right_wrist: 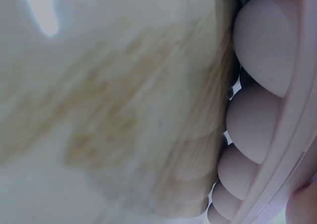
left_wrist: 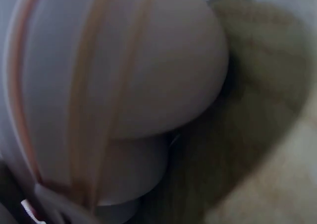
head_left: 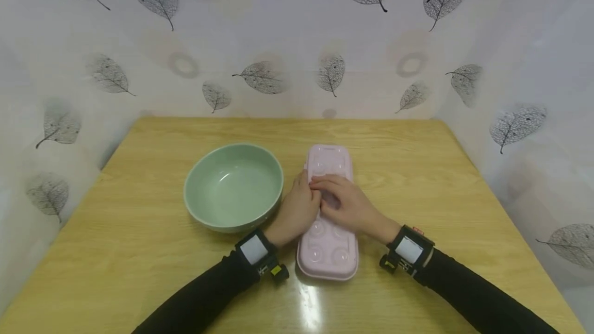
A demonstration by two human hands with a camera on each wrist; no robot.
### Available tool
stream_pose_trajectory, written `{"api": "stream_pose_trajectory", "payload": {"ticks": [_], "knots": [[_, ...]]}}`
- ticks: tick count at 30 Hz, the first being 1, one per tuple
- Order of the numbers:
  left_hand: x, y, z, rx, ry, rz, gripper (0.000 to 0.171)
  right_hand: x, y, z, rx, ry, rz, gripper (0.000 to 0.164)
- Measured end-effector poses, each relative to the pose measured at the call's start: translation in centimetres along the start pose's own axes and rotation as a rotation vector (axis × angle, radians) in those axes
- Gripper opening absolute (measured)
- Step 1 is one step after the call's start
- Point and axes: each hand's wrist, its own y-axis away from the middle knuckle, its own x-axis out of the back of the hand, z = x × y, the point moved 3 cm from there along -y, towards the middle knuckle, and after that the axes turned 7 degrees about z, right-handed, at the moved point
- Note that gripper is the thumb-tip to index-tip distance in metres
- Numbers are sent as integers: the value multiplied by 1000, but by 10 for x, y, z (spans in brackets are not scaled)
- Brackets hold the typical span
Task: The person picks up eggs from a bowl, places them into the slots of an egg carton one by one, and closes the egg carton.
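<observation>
A long pink egg box (head_left: pixel 327 264) with a domed lid lies on the table, its lid down. My left hand (head_left: pixel 299 207) holds the box along its left side, with some fingers hidden. Across the lid reaches my right hand (head_left: pixel 350 202), its fingers bent and their tips at the lid's left edge, close to the left hand. Rounded cups of the egg box (left_wrist: pixel 168 60) fill much of the dark, blurred left wrist view. In the right wrist view the cups and rim of the egg box (right_wrist: pixel 255 120) show beside a fingertip (right_wrist: pixel 303 204).
A pale green bowl (head_left: pixel 232 189) stands just left of the egg box, close to my left hand. The wooden table (head_left: pixel 417 169) extends on both sides. Light leaf-patterned covering (head_left: pixel 287 24) rises behind and beside it.
</observation>
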Motion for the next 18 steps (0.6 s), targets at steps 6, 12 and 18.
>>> {"api": "stream_pose_trajectory", "payload": {"ticks": [6, 12, 18], "knots": [[1, 0, 1, -89, -87, 28, 58, 0, 0, 1, 2, -11, -1, 47], [2, 0, -4, 26, 19, 24, 65, -2, 0, 1, 48, -39, 28, 47], [-1, -2, -11, 73, 187, 27, 65, 0, 2, 2, 50, -21, 88, 44]]}}
